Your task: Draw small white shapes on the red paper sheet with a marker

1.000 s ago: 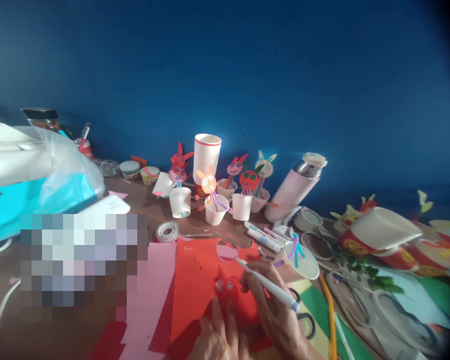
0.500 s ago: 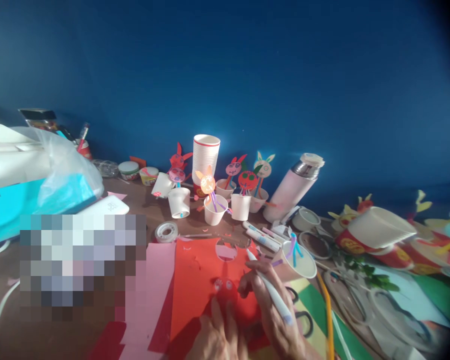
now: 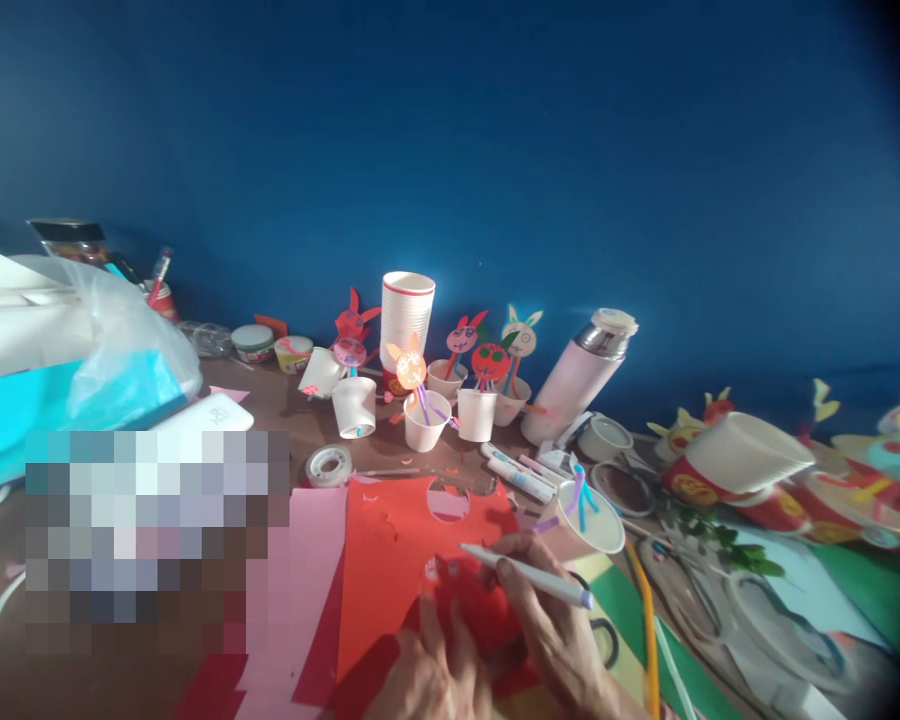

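While the left hand [image 3: 431, 675] presses flat, fingers spread, on the red paper cut-out [image 3: 461, 600] atop the orange card sheet [image 3: 397, 560] on the worktop | right hand [image 3: 551, 625] closed in a grip on the white felt-tip marker [image 3: 529, 575] | marker now lies flatter than half a second ago, tip off the cut-out.

A stack of white paper cups [image 3: 407, 312] stands against a blue wall [image 3: 495, 150]. Around it, small cups hold paper rabbit puppets [image 3: 521, 338]. A pink flask [image 3: 581, 375] leans to the right, a tape roll [image 3: 328, 466] lies on the brown table [image 3: 285, 410], and a clear bag [image 3: 120, 340] sits far left.
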Available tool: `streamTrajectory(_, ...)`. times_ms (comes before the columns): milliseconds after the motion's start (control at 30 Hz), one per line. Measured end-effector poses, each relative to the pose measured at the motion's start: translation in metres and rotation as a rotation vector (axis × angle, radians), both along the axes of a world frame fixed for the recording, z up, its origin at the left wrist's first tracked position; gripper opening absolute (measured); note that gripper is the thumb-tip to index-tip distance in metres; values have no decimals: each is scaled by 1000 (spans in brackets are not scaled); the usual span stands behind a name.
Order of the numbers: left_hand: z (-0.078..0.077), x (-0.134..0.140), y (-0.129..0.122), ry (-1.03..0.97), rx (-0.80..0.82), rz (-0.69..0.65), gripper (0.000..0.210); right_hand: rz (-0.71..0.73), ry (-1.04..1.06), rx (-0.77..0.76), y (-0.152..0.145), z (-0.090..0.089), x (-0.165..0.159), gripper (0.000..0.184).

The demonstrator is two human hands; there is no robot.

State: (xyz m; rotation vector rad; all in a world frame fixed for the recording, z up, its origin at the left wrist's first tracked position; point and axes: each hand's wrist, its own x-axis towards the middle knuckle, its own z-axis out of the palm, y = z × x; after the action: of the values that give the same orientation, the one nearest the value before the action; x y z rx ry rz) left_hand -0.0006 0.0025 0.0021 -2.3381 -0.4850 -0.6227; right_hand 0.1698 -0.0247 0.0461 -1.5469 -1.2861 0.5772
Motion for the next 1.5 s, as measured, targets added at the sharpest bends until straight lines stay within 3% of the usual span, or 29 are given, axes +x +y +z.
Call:
streamTrajectory(167, -2, 1, 0, -8, -68, -10, 32, -14, 0, 13, 2, -12, -1, 24)
streamTrajectory(333, -7, 2, 0, 25, -146, -35, 31, -31, 77, -99, 5, -15, -4, 28)
streamTrajectory(633, 5, 2, -1, 76, -204, -12, 25, -65, 117, -200, 6, -13, -6, 29)
streamTrajectory(1500, 2, 3, -3, 36, -144, -21, 31, -28, -84, -175, 7, -8, -7, 31)
